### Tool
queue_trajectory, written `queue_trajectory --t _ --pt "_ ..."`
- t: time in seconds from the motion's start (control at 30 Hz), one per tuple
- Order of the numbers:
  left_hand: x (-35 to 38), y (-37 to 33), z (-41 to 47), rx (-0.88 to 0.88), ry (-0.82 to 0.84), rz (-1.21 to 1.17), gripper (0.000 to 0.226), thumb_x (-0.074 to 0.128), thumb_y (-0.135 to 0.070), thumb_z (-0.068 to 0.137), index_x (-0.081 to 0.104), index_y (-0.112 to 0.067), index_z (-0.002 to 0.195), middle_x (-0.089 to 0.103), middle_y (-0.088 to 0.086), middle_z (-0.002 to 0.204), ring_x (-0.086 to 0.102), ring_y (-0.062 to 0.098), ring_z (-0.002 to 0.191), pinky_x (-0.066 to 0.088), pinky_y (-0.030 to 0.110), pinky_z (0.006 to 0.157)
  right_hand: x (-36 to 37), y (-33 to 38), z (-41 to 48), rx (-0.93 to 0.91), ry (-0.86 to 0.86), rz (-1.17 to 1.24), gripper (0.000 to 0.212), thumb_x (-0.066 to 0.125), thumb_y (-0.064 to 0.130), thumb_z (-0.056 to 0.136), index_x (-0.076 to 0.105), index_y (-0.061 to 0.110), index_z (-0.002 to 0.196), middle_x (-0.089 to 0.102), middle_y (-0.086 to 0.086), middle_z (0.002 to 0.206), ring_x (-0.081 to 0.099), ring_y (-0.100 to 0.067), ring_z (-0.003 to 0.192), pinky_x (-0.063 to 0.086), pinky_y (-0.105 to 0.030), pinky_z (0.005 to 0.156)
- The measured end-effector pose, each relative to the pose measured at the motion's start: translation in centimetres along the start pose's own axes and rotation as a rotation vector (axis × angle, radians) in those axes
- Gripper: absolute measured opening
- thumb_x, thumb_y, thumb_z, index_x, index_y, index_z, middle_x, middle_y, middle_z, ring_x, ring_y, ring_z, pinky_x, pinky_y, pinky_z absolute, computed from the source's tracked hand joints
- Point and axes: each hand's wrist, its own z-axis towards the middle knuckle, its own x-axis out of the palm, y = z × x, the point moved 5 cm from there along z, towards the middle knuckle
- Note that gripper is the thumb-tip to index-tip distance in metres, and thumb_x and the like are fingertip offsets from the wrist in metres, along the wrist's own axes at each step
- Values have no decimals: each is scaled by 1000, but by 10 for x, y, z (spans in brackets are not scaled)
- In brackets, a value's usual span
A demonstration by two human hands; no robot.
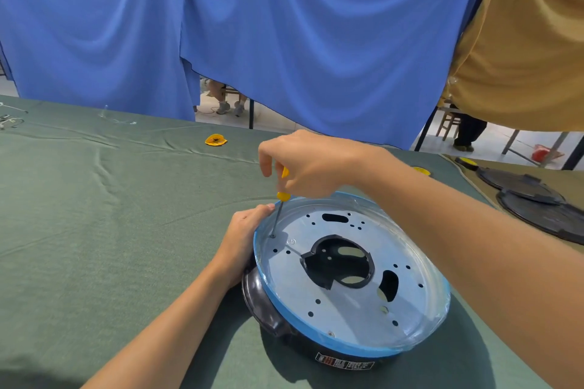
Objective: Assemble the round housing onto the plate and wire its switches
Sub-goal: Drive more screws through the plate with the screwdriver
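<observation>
Your right hand (303,164) clamps the screwdriver (282,196); your left hand (243,230) grips the housing (262,300) rim on the table (126,230). Directly below your right fist, the near-upright shaft meets a screw (272,235) at the plate (341,316) edge, beside your left thumb.

The bench (94,230) is covered by a creased green cloth. A small yellow dish (215,139) holding dark bits is set far back on it, and a clear plastic piece (115,117) and white wires (8,121) are seen toward its far left. Behind it, blue drapes (316,41) and a mustard drape (521,57) are hung. Two black discs (537,208) are laid overlapping at the right. Beneath the drapes, a pair of shoes (223,107) and a wooden stool (448,123) are seen on the floor.
</observation>
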Motion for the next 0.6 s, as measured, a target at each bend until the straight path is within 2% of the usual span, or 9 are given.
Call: queue_trajectory --t 0.03,0.1,0.13,0.2,0.3,0.4,0.43,0.5,0.6 --pt "0 0 0 -1 -4 3 33 54 -19 97 70 -6 72 67 8 66 62 17 58 50 25 55 -1 1 0 -9 -55 14 11 60 24 91 50 25 95 57 -2 104 54 -20 91 45 -33 68" --pt "0 -1 -1 8 -4 9 39 53 -19 97 69 -13 63 65 5 61 60 14 53 48 22 52 0 3 2 7 -176 14 16 60 33 95 51 19 91 60 -5 100 55 -25 90 40 -32 63" --pt "1 -2 -2 15 -2 12 43 52 -18 98 70 -17 59 65 3 60 60 13 52 48 21 51 2 3 3 26 -196 -3 25 57 40 95 52 16 93 60 -7 99 56 -27 91 41 -33 65" --pt "2 -4 -3 26 6 20 46 52 -17 98 71 -21 56 66 0 59 59 11 51 47 19 51 6 1 3 53 -118 25 35 55 49 94 50 16 104 56 -4 104 55 -26 93 45 -37 75" --pt "2 -3 -2 8 6 0 41 59 -24 93 68 -22 53 63 0 57 58 11 50 47 19 50 2 -3 -3 31 54 164 28 58 31 91 45 26 115 48 4 108 54 -16 94 47 -31 78" --pt "2 -2 -1 -3 16 -13 31 60 -33 81 66 -21 53 63 1 57 58 12 51 47 20 50 -4 -1 -2 -24 -43 132 14 57 18 92 50 29 97 53 9 93 49 -8 84 38 -21 60" --pt "2 -2 -2 0 20 -14 31 60 -33 80 67 -20 54 63 1 57 59 12 51 47 20 51 -4 1 -1 -24 -104 89 10 57 21 94 51 27 90 55 6 92 50 -11 85 36 -23 58" --pt "2 -2 -2 18 26 -5 34 59 -30 86 69 -22 55 65 0 58 60 11 51 48 20 51 0 1 3 6 -191 10 17 54 34 97 51 21 87 59 -4 96 55 -24 90 41 -31 64" --pt "3 -3 -2 43 36 5 44 54 -20 97 71 -23 56 66 -2 59 61 9 52 48 18 51 6 -3 0 85 -45 62 33 53 48 94 50 19 108 54 -1 103 54 -25 97 48 -41 80"
